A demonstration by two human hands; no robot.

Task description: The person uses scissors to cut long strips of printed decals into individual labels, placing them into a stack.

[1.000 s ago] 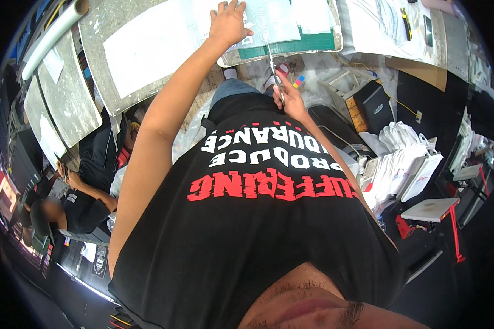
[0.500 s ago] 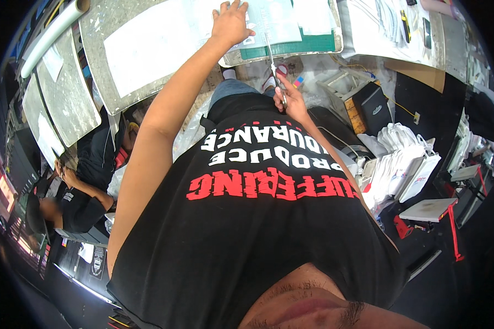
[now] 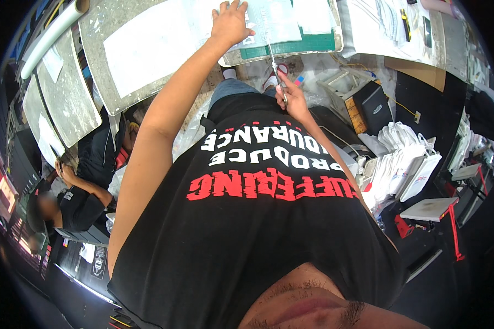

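My left hand (image 3: 231,24) lies with fingers spread on a pale translucent sheet (image 3: 282,27) with white and dark lettering, pressing it onto the table. In my right hand (image 3: 294,98) is a pair of scissors (image 3: 273,61), fingers wrapped around the handles near my waist. The blades point away from me, their tips at the sheet's near edge to the right of my left hand. Under the sheet's right part shows a green cutting mat (image 3: 318,43). A large white sheet (image 3: 142,52) covers the table to the left.
White papers, a yellow-black cutter (image 3: 405,26) and a phone-like dark object (image 3: 427,32) lie at far right. Stacked white bags (image 3: 398,164) and a black box (image 3: 372,104) stand on my right. A co-worker (image 3: 79,203) sits at left, beside grey boards (image 3: 66,104) and a white roll (image 3: 52,38).
The scissors and my right hand have shifted very slightly, the blade tips drawing a little nearer to me. My left hand stays in place on the sheet.
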